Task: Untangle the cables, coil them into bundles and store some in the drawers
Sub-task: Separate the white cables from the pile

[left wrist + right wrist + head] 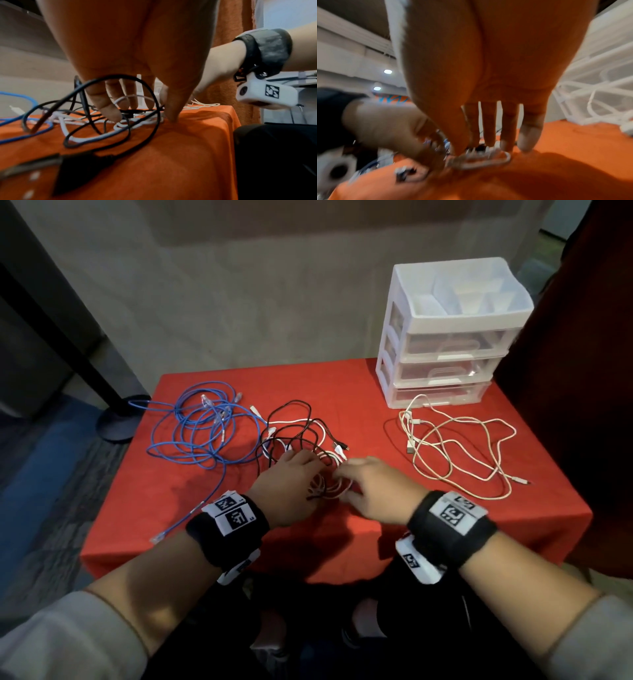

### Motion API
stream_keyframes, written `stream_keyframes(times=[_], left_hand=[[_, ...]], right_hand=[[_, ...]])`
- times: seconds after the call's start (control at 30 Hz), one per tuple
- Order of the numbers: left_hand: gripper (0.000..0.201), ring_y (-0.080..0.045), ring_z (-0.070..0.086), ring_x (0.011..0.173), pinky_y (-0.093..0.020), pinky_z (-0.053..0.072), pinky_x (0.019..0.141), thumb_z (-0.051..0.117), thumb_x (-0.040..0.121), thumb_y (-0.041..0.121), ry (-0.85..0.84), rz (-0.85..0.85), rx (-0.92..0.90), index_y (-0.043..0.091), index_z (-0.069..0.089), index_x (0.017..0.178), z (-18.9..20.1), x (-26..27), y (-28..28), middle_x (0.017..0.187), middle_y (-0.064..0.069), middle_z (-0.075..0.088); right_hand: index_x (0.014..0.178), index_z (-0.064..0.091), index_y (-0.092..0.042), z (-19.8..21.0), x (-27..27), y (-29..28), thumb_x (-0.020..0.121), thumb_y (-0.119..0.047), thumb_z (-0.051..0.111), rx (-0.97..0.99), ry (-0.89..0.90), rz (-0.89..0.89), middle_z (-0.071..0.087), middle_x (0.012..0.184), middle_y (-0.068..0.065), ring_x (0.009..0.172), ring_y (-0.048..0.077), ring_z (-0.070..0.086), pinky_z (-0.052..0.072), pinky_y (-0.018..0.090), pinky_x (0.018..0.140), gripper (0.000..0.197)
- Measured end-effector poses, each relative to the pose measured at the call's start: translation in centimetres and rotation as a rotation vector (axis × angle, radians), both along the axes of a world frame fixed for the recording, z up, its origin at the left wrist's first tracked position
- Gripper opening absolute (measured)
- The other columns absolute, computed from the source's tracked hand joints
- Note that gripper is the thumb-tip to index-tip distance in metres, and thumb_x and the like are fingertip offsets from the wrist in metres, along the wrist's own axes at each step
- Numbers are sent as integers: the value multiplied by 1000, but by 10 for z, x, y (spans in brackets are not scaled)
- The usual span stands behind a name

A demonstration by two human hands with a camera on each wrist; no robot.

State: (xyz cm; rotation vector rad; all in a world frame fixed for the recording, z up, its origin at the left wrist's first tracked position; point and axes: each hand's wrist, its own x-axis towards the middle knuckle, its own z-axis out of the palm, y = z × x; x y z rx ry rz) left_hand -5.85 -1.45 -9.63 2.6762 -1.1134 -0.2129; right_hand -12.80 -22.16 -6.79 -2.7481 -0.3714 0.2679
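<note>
A tangle of black and white cables (294, 436) lies mid-table on the red cloth (342, 392). My left hand (291, 474) reaches into its near side, and the left wrist view shows straight fingers (109, 108) among black loops (154, 102) with the thumb pressing the cloth. My right hand (356, 479) comes in from the right. Its straight fingers (508, 129) touch a white cable loop (481, 161), blurred by motion. Loose blue cables (198, 429) lie to the left and a cream cable (459, 453) to the right.
A white three-drawer unit (442, 354) with an open top tray stands at the table's back right, its drawers closed. One blue cable end (161, 537) hangs near the front left edge. A dark stand base (116, 422) sits on the floor to the left.
</note>
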Motion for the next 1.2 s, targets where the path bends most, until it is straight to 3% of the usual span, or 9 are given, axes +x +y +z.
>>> stream_keyframes(times=[0.1, 0.23, 0.5, 0.63, 0.77, 0.87, 0.93, 1.0, 1.2], left_hand=[[38, -21, 59, 103, -39, 48, 97, 54, 76, 49, 91, 108, -227, 25, 63, 104, 4, 5, 2, 108, 3, 62], [24, -10, 57, 91, -21, 41, 84, 68, 87, 43, 70, 186, -322, 23, 64, 98, 9, 11, 10, 100, 6, 61], [18, -9, 47, 83, -22, 32, 75, 65, 93, 36, 84, 215, -334, 19, 58, 94, 4, 11, 17, 90, 11, 51], [19, -12, 52, 90, -23, 36, 82, 61, 90, 37, 65, 223, -392, 19, 63, 95, 5, 13, 11, 95, 5, 56], [22, -15, 59, 89, -34, 48, 85, 57, 86, 39, 143, 317, -432, 20, 65, 94, 2, 14, 15, 95, 2, 62], [21, -16, 60, 90, -38, 49, 88, 60, 83, 38, 187, 317, -422, 21, 65, 94, 2, 11, 20, 96, 3, 63], [41, -15, 58, 99, -36, 46, 96, 59, 78, 51, 96, 206, -382, 21, 66, 104, 4, 9, 20, 101, 8, 63], [52, -17, 57, 107, -37, 42, 102, 56, 79, 61, -19, 124, -346, 22, 66, 112, 11, 6, 13, 107, 9, 64], [42, -9, 60, 100, -27, 46, 95, 58, 87, 51, 21, 165, -611, 24, 64, 119, 60, -5, -32, 112, 6, 65]], right_hand=[[126, 60, -25, -15, 1, 11, 87, -34, 70, -108, 37, -30, 51, 128, 0, 120, 30, 48, 50, 44, 95, 42], [99, 64, -28, -12, 7, -6, 91, -25, 61, -186, -8, -41, 54, 102, -4, 109, 27, 50, 47, 39, 93, 9], [86, 60, -23, 91, -3, -86, 101, -18, 63, 498, -191, -295, 66, 79, -5, 74, 9, 60, 46, 25, 70, 16], [84, 58, -26, 138, -2, -113, 102, -14, 60, 782, -328, -420, 63, 70, 0, 66, 17, 61, 47, 23, 51, 22], [84, 56, -30, 172, 1, -145, 96, -37, 65, 932, -602, -675, 59, 58, -6, 45, 7, 56, 37, 27, 39, 17], [88, 56, -31, 182, -1, -172, 73, -73, 72, 927, -662, -820, 58, 62, -12, 44, 4, 51, 35, 25, 36, 48], [89, 55, -31, 182, -1, -163, 95, -43, 62, 908, -650, -739, 57, 65, -8, 44, 5, 51, 31, 22, 34, 15], [85, 55, -31, 177, -1, -152, 101, -25, 54, 887, -587, -676, 55, 63, -5, 46, 7, 51, 30, 23, 37, 17], [87, 54, -27, 175, -11, -115, 106, -21, 51, 1076, -334, -453, 51, 64, -2, 54, 15, 49, 29, 23, 47, 20]])
